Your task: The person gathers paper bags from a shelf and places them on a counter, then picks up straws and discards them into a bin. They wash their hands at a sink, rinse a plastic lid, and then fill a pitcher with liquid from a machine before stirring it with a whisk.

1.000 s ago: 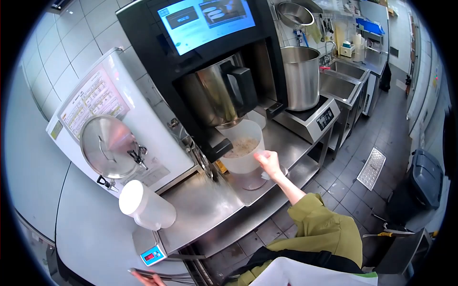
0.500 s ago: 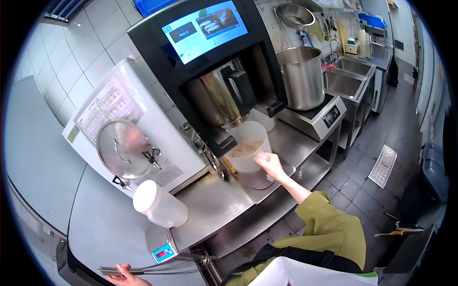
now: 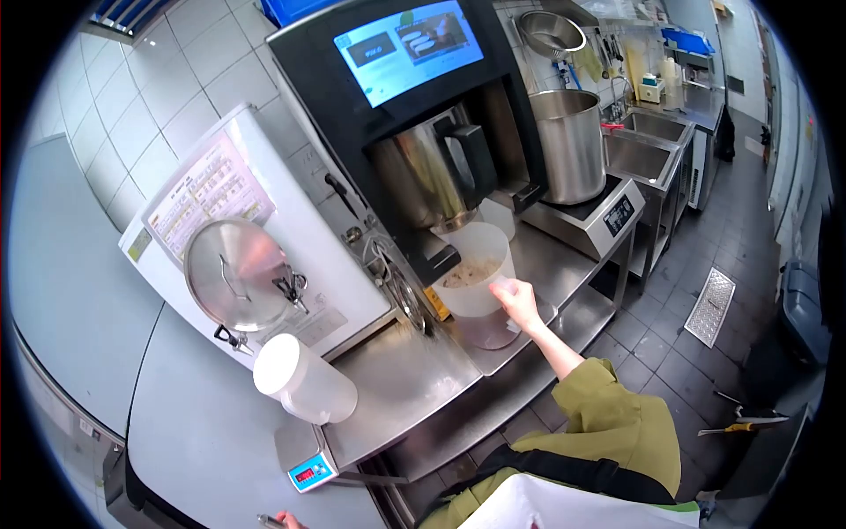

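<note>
My right hand (image 3: 518,302) is closed round the handle of a translucent plastic pitcher (image 3: 483,309). The pitcher stands upright on the steel counter below a black machine's metal jug (image 3: 423,176), with something brownish and frothy inside. Only the fingers of my left hand (image 3: 289,520) show at the bottom edge, closed on the metal handle of a whisk (image 3: 269,522). The rest of the whisk lies out of view. Left of the pitcher, a lidded translucent container (image 3: 317,388) rests on a small digital scale (image 3: 310,472).
The black machine (image 3: 308,70) has a lit screen. Beside it are a white dispenser with taps (image 3: 159,229) and a large steel pot (image 3: 573,150) on an induction cooker (image 3: 608,229). Sinks (image 3: 648,159) stand farther back. A dark bin (image 3: 797,309) is on the right.
The view has shifted, so the machine and counter sit farther right. My left hand and the whisk have moved mostly below the bottom edge. My right hand still grips the pitcher.
</note>
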A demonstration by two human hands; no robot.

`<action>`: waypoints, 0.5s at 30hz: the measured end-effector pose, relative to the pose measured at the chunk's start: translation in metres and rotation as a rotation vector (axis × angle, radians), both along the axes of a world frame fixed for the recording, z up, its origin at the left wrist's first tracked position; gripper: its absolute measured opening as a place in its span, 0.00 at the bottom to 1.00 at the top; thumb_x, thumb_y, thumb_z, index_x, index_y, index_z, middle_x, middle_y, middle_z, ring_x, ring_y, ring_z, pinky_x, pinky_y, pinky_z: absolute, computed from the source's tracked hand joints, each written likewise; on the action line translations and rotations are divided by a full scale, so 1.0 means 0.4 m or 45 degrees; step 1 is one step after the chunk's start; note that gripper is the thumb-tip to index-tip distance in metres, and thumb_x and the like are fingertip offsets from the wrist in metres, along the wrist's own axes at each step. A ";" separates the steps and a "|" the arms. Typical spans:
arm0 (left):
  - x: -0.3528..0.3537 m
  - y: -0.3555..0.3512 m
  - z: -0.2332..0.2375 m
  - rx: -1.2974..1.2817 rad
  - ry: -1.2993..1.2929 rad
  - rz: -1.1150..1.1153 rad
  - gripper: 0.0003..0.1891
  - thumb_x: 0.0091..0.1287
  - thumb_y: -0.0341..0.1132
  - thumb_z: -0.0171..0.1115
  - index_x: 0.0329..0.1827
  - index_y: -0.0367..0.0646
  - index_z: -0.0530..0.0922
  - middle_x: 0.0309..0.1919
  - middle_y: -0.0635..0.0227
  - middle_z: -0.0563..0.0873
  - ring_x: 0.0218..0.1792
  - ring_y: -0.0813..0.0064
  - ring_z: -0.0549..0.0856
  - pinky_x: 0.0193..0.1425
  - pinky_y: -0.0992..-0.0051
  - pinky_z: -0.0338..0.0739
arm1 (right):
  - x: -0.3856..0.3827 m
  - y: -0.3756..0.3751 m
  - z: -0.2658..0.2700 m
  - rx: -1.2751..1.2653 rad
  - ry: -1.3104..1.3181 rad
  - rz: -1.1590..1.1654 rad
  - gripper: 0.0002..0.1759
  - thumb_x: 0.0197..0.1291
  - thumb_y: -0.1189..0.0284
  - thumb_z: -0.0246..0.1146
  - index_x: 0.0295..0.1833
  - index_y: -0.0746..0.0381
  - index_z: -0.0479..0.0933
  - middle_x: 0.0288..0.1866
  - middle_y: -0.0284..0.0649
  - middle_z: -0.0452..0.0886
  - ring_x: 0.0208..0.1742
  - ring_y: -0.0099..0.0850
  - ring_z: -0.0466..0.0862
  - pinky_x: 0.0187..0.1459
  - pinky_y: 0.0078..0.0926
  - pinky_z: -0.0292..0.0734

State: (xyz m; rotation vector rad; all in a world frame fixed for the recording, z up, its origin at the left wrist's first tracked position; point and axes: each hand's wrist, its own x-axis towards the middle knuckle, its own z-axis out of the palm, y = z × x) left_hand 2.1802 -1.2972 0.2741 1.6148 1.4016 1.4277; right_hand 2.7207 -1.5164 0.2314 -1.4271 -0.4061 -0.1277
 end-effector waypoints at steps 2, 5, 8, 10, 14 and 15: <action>0.020 -0.031 0.015 -0.152 0.005 -0.232 0.11 0.54 0.31 0.59 0.37 0.33 0.74 0.11 0.69 0.70 0.11 0.79 0.68 0.15 0.78 0.63 | -0.003 0.004 0.004 -0.013 -0.010 -0.031 0.20 0.44 0.61 0.64 0.17 0.67 0.69 0.12 0.32 0.68 0.17 0.18 0.65 0.21 0.22 0.63; 0.058 -0.061 0.030 -0.186 0.016 -0.282 0.08 0.56 0.30 0.56 0.35 0.34 0.73 0.10 0.70 0.68 0.09 0.81 0.67 0.13 0.81 0.62 | -0.008 0.003 0.010 -0.003 0.002 -0.032 0.20 0.44 0.61 0.64 0.16 0.67 0.69 0.12 0.32 0.68 0.17 0.18 0.64 0.21 0.22 0.63; 0.085 -0.057 0.056 -0.395 0.231 -0.293 0.11 0.58 0.30 0.54 0.43 0.34 0.70 0.18 0.68 0.73 0.16 0.80 0.72 0.18 0.80 0.66 | -0.005 0.004 0.006 0.052 -0.005 -0.026 0.19 0.44 0.62 0.64 0.18 0.68 0.71 0.13 0.30 0.69 0.18 0.17 0.65 0.21 0.20 0.62; 0.076 -0.047 0.039 -0.394 0.283 -0.293 0.10 0.58 0.29 0.53 0.42 0.35 0.70 0.16 0.70 0.71 0.15 0.82 0.70 0.17 0.81 0.64 | -0.015 0.006 0.011 0.090 -0.027 -0.038 0.17 0.45 0.64 0.64 0.21 0.68 0.72 0.14 0.30 0.70 0.20 0.16 0.65 0.22 0.18 0.63; 0.061 -0.036 0.003 -0.226 0.301 -0.315 0.06 0.55 0.26 0.54 0.35 0.35 0.72 0.10 0.76 0.65 0.08 0.87 0.63 0.11 0.84 0.55 | -0.008 0.015 -0.010 0.122 -0.040 -0.059 0.14 0.45 0.68 0.64 0.23 0.69 0.74 0.17 0.30 0.73 0.21 0.16 0.67 0.23 0.17 0.64; 0.062 -0.038 0.008 -0.213 0.330 -0.321 0.07 0.55 0.26 0.54 0.36 0.35 0.72 0.10 0.76 0.65 0.09 0.87 0.63 0.11 0.84 0.55 | -0.009 0.016 -0.011 0.119 -0.051 -0.070 0.13 0.45 0.68 0.64 0.24 0.69 0.74 0.17 0.30 0.73 0.21 0.15 0.68 0.24 0.16 0.64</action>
